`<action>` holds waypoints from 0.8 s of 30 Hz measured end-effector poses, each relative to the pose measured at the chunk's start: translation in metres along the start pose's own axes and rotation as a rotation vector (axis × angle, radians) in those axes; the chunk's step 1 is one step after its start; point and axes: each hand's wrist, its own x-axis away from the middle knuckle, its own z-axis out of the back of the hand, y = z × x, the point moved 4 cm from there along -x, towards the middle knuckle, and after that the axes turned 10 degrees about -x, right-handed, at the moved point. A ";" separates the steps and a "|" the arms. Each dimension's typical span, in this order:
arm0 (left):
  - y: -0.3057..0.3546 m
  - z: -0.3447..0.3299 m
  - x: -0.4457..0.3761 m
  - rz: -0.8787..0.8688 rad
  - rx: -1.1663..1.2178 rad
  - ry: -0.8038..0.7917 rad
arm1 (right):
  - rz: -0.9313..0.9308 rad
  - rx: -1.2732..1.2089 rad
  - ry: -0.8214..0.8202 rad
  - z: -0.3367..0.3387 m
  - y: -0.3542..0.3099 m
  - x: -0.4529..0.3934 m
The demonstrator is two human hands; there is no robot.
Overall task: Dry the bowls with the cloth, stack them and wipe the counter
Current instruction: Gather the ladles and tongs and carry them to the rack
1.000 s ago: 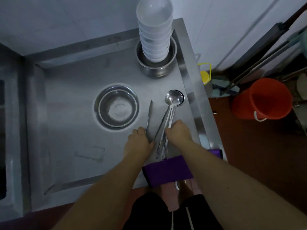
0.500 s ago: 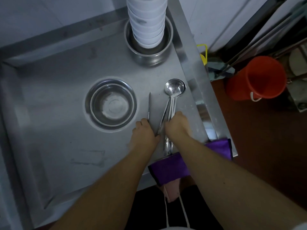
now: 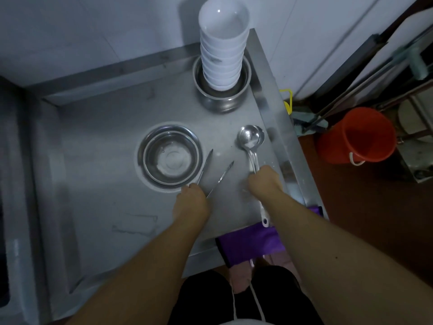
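Here the left hand (image 3: 191, 204) grips the near end of a pair of metal tongs (image 3: 212, 171), fingers curled over the joined end, so that the two thin arms fan out away from the palm across the steel counter (image 3: 98, 174). One arm points toward the rim of a shallow steel bowl (image 3: 169, 156), which sits just beside the left knuckles on the far-left side; the other arm angles toward the right hand. The right hand (image 3: 263, 182) closes around the handles of stacked metal ladles (image 3: 251, 138), whose round cups lie on the counter beyond the fingers, close to the counter's right edge. A pale handle end pokes out behind the right wrist, toward the person.

The purple cloth (image 3: 248, 242) lies at the counter's near edge, draped partly over it, between and under the two forearms; neither hand touches it. It sits nearer the body than both grips.

The stack of white bowls (image 3: 222, 45) stands upright inside a deeper steel pot (image 3: 221, 99) at the far right corner of the counter, well apart from both hands and straight beyond the ladles.

Off the counter to the right, an orange bucket (image 3: 357, 134) stands on the dark floor, with long-handled cleaning tools (image 3: 375, 66) leaning against the wall behind it.
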 end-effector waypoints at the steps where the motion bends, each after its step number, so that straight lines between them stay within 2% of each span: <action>1: -0.005 0.001 0.003 0.019 0.011 -0.005 | 0.005 0.030 0.007 0.004 -0.002 0.003; 9: -0.042 0.020 0.047 0.057 0.008 0.059 | 0.123 0.212 0.000 0.036 -0.005 0.038; 15: -0.053 0.057 0.090 0.093 -0.042 0.203 | 0.336 0.304 -0.039 0.056 -0.021 0.060; 20: -0.060 0.065 0.140 0.223 -0.025 0.335 | 0.504 0.392 -0.081 0.068 -0.036 0.073; 24: -0.065 0.049 0.186 0.343 0.091 0.378 | 0.664 0.450 -0.136 0.075 -0.042 0.088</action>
